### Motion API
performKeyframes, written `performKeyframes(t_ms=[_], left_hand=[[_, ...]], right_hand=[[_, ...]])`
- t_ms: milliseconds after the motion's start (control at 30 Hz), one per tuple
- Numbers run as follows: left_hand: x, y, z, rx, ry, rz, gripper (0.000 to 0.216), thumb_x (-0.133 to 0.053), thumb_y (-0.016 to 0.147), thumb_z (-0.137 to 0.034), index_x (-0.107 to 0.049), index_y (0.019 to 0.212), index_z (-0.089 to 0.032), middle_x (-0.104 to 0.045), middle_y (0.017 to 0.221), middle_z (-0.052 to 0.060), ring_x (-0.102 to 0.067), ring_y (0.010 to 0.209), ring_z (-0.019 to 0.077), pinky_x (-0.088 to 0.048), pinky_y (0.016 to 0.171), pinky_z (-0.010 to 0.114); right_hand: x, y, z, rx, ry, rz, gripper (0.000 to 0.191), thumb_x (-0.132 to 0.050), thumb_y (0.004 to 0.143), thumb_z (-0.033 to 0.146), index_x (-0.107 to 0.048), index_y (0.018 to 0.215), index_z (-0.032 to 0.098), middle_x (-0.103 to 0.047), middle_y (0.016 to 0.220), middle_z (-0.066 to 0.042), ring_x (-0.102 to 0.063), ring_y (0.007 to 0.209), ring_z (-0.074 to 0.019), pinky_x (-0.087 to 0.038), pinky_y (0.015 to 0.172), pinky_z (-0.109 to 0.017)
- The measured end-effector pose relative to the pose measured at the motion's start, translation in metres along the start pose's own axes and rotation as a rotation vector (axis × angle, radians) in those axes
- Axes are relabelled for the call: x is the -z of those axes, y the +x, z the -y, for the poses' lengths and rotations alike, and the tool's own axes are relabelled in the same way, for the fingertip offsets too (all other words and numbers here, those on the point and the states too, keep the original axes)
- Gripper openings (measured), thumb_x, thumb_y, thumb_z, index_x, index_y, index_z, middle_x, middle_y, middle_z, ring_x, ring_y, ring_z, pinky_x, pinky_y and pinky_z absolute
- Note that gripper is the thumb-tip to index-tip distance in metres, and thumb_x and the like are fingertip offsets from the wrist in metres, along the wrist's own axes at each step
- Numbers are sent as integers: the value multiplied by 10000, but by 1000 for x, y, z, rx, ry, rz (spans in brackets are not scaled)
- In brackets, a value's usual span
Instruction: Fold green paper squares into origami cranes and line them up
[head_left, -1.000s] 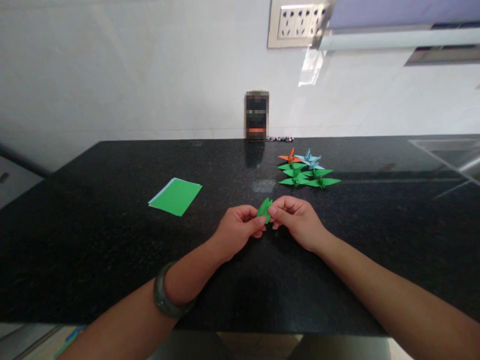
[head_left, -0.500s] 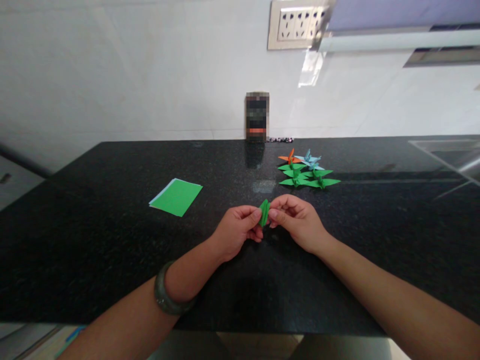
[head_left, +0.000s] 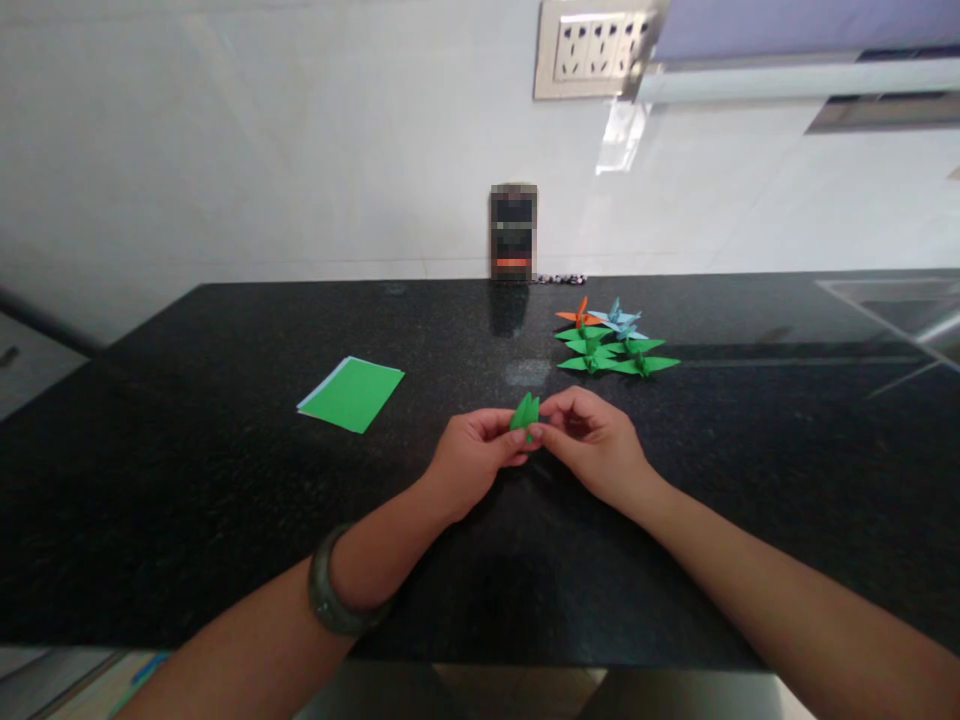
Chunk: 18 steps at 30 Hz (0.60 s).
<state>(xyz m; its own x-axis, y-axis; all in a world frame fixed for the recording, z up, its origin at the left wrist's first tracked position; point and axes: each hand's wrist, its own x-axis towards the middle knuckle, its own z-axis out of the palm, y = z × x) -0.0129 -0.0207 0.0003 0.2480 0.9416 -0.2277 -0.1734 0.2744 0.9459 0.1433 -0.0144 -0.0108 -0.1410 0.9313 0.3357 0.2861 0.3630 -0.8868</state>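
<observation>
Between my hands, just above the dark countertop, is a small piece of folded green paper (head_left: 526,411) with pointed tips facing up. My left hand (head_left: 474,455) pinches it from the left, thumb in front. From the other side my right hand (head_left: 596,440) grips its right edge, with the thumb low on the front and the fingers behind. The two thumbs almost meet at the paper's lower part, which they partly hide. Beyond my right hand stand several folded paper cranes: green ones (head_left: 641,365), light blue ones (head_left: 619,318) and an orange one (head_left: 581,315).
A stack of square paper sheets (head_left: 352,395), green on top, lies on the black countertop (head_left: 187,480) at the left. Against the back wall leans a phone (head_left: 514,232), its screen blurred, with a beaded strap (head_left: 562,280) beside it. A socket panel (head_left: 592,50) is above.
The folded green paper has turned, so its pointed tips now face up. Both thumbs have come closer together low on its front. Cranes and sheets stay where they were.
</observation>
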Motion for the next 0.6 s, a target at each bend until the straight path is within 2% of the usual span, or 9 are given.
performKeyframes(t_ms=[133, 267, 467, 600], left_hand=[[-1, 0, 0, -52, 111, -26, 229, -693, 652, -208, -699, 873, -147, -713, 769, 46, -639, 673, 126, -468, 569, 201], [-2, 0, -1, -129, 188, -22, 227, -661, 671, -177, -702, 894, -158, -716, 758, 33, -637, 669, 132, -488, 618, 232], [-2, -1, -4, -233, 294, -21, 202, -655, 675, -162, -716, 867, -182, -722, 839, 15, -644, 789, 157, -493, 745, 260], [-3, -2, -5, -195, 302, -24, 195, -649, 680, -159, -716, 861, -193, -716, 780, 1, -642, 727, 147, -499, 690, 249]], right_hand=[[1, 1, 4, 34, -150, -87, 129, -639, 710, 221, -560, 806, 187, -489, 652, 24, -464, 545, -96, -389, 493, -226], [1, 1, 8, 136, -243, -48, 46, -616, 724, 174, -584, 755, 186, -511, 658, 13, -488, 584, -104, -394, 518, -223], [-3, 1, 4, 5, -156, -73, 78, -644, 706, 208, -599, 761, 177, -548, 668, 1, -503, 566, -108, -410, 511, -234], [-3, 2, 5, 14, -146, -38, 61, -634, 719, 219, -585, 708, 184, -550, 658, -3, -502, 576, -112, -411, 521, -237]])
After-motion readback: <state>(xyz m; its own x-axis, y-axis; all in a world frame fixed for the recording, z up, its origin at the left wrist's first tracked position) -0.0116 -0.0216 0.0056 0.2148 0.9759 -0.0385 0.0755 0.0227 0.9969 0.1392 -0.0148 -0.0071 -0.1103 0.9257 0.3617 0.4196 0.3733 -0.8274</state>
